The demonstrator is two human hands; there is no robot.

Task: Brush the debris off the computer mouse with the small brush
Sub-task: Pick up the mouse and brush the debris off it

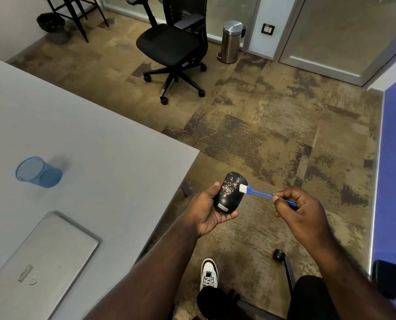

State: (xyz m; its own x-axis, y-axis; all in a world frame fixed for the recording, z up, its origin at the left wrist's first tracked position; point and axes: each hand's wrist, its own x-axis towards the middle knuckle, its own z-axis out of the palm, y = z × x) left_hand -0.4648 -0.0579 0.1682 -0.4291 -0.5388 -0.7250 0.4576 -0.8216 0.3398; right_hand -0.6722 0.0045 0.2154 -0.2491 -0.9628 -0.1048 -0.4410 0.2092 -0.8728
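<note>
- Left hand (207, 210) cradles the black computer mouse (229, 192), held above the floor beyond the surface (114, 158) corner; gold debris (229, 188) speckles it, label reading "Lenovo".
- Right hand (296, 209) pinches the small brush (261, 194), white bristles touching the mouse.

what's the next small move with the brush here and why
Probably sweep the brush leftward across the mouse: its bristles touch the right edge, while tan debris still speckles the top. The left hand holds the mouse over the floor, clear of the table.
</note>
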